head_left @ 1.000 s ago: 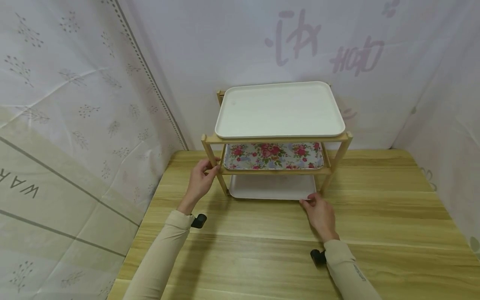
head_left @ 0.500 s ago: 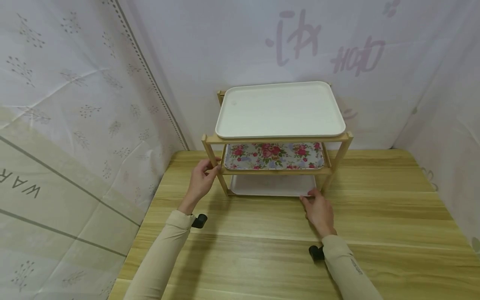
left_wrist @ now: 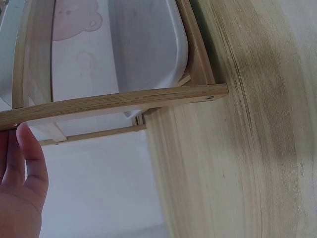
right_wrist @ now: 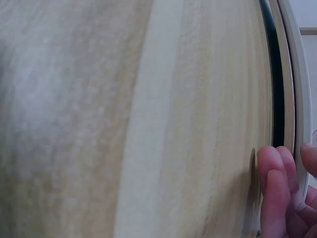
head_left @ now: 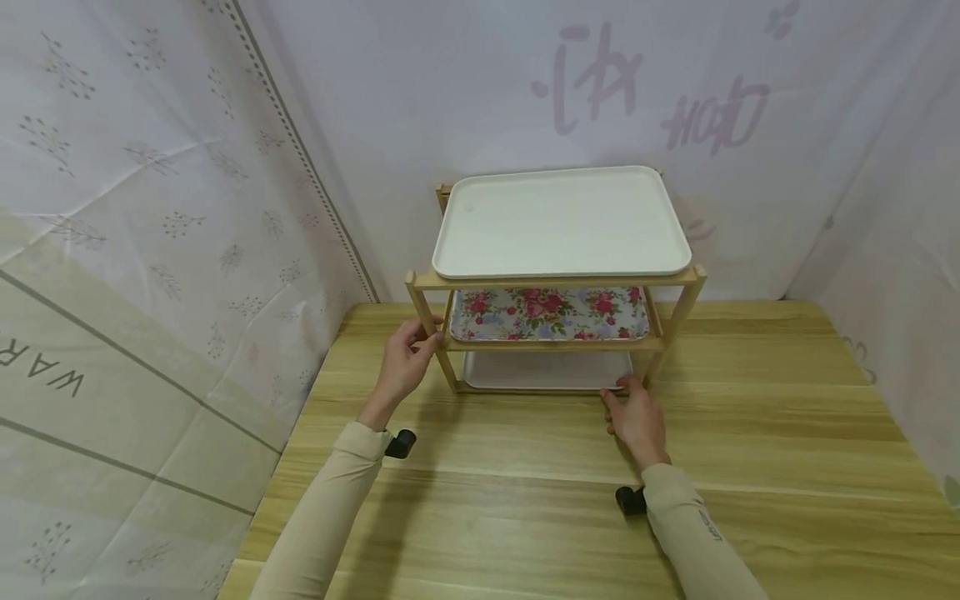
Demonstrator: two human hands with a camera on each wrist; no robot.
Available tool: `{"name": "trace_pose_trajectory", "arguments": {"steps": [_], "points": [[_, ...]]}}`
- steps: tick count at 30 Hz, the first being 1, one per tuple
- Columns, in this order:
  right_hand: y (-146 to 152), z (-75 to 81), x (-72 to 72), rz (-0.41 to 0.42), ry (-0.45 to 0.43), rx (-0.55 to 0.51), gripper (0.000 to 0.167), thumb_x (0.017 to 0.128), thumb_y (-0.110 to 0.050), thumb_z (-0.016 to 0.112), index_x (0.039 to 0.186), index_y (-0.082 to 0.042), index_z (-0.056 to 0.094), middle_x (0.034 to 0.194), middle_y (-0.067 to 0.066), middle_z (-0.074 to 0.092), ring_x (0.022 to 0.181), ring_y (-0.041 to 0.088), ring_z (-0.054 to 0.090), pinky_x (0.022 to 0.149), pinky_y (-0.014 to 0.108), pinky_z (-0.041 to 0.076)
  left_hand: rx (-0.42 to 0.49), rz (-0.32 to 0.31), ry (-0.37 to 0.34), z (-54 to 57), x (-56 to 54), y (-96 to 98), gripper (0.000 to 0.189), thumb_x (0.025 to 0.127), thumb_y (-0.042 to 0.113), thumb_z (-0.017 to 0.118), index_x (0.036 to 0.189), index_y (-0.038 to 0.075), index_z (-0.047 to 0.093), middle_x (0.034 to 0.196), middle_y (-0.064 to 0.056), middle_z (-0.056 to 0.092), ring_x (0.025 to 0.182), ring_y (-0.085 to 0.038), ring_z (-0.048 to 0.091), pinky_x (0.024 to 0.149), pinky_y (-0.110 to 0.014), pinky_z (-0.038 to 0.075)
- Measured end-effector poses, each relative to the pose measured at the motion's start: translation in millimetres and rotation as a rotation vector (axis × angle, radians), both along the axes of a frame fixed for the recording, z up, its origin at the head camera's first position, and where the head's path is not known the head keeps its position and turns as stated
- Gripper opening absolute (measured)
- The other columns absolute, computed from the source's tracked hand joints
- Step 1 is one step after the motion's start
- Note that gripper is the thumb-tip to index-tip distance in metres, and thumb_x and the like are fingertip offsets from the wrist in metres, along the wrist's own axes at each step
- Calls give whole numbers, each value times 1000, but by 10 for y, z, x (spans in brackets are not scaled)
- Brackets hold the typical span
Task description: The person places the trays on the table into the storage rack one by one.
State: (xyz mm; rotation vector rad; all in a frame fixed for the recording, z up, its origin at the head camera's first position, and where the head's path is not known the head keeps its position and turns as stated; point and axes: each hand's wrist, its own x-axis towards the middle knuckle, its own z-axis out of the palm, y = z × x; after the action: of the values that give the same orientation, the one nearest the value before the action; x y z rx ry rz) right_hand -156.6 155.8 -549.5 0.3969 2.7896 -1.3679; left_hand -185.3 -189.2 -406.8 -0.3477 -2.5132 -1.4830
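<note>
A three-tier wooden rack (head_left: 555, 282) stands at the back of the table. My left hand (head_left: 403, 358) pinches its left front post at middle-shelf height; the left wrist view shows the thumb against this wooden post (left_wrist: 124, 101). On the lowest tier lies a white tray (head_left: 540, 371), its front edge near the shelf's front bar. My right hand (head_left: 637, 421) grips that tray's front right corner. In the right wrist view, fingers (right_wrist: 275, 193) are bent at the front bar and the thumb lies over the tray's rim (right_wrist: 300, 74).
A floral tray (head_left: 547, 312) lies on the middle tier, and a larger white tray (head_left: 562, 225) covers the top. Patterned cloth walls (head_left: 480, 100) rise behind and beside the wooden table (head_left: 525, 517). A small black camera (head_left: 632, 501) sits at the right wrist.
The lowest white tray has slid back a little into the rack, pushed by my right hand, which moved slightly forward with it. My left hand stays on the post.
</note>
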Motion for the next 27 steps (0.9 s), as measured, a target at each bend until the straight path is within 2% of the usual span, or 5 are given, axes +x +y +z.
{"name": "trace_pose_trajectory", "arguments": {"steps": [8, 13, 19, 23, 27], "points": [[-8, -28, -13, -2, -9, -17, 45, 96, -33, 59, 131, -8, 47, 68, 5, 71, 47, 14, 63, 54, 28, 47, -1, -5, -3, -10, -6, 1, 27, 96, 7, 58, 120, -4, 63, 116, -25, 59, 101, -36, 62, 71, -15, 48], [-30, -48, 59, 22, 47, -40, 53, 97, -30, 57, 141, -7, 40, 65, 5, 69, 43, 16, 62, 51, 29, 47, 11, -18, -11, 0, -1, -14, 27, 95, 6, 58, 120, -5, 62, 115, -26, 58, 103, -38, 62, 71, -15, 48], [33, 30, 233, 72, 58, -143, 28, 98, -21, 56, 116, -1, 60, 73, 11, 68, 50, 18, 62, 48, 28, 50, 21, -21, -22, -3, 5, -27, 29, 95, 6, 58, 122, -4, 62, 110, -24, 57, 103, -38, 63, 69, -16, 48], [164, 147, 344, 61, 33, -130, 25, 97, -16, 55, 112, 2, 65, 75, 10, 69, 56, 18, 63, 50, 25, 51, 26, -27, -30, -31, -16, -33, 30, 96, 6, 58, 124, -4, 61, 111, -24, 57, 103, -37, 62, 70, -15, 48], [333, 298, 452, 82, 38, -81, 27, 98, -16, 54, 112, 3, 64, 77, 10, 69, 58, 19, 64, 51, 24, 50, 40, -17, -15, -188, -116, -76, 30, 96, 7, 59, 125, -2, 62, 110, -24, 57, 103, -38, 62, 69, -14, 48]]}}
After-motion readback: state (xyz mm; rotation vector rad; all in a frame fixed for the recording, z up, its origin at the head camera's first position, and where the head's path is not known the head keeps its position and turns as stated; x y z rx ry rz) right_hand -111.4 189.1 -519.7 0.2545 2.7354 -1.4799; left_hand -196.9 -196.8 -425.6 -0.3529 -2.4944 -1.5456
